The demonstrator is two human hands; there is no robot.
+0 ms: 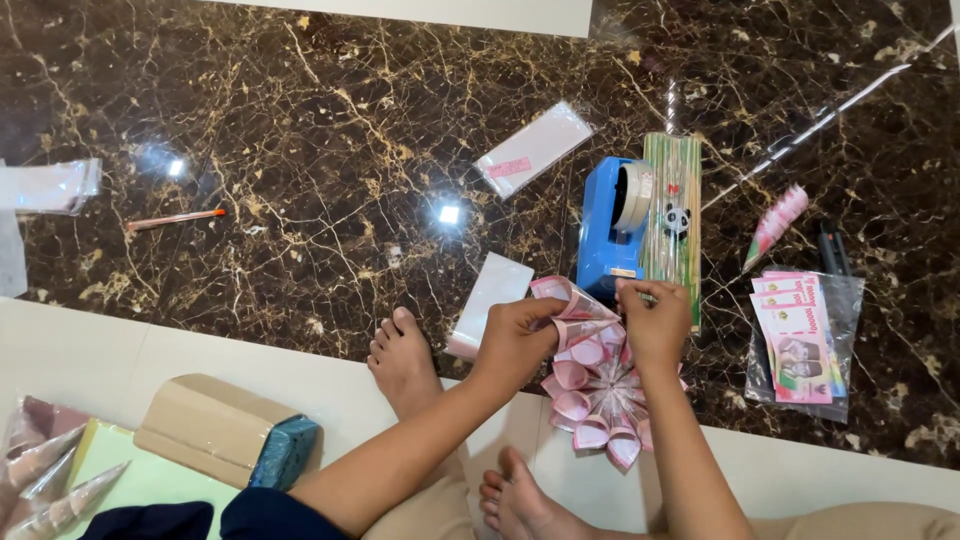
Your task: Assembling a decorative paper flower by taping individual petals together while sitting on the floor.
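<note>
The left hand point(515, 340) is clamped on the upper edge of a pink rosette of folded paper cones point(592, 385), which lies on the floor at the seam of dark marble and pale tile; the right hand point(655, 322) pinches its top beside a blue tape dispenser point(612, 228). Judged risk: uneven pull between the hands could spring a cone loose or crease it. The bundle of green bamboo skewers point(672, 215), just behind the right hand, could be knocked.

- The left hand point(515, 340) reaches forward from a bare forearm, fingers curled and pinched shut at the tips.
- The right hand point(655, 322) is raised just beside it, knuckles up, fingertips pinched together.
- Both bare feet rest below the arms.
</note>
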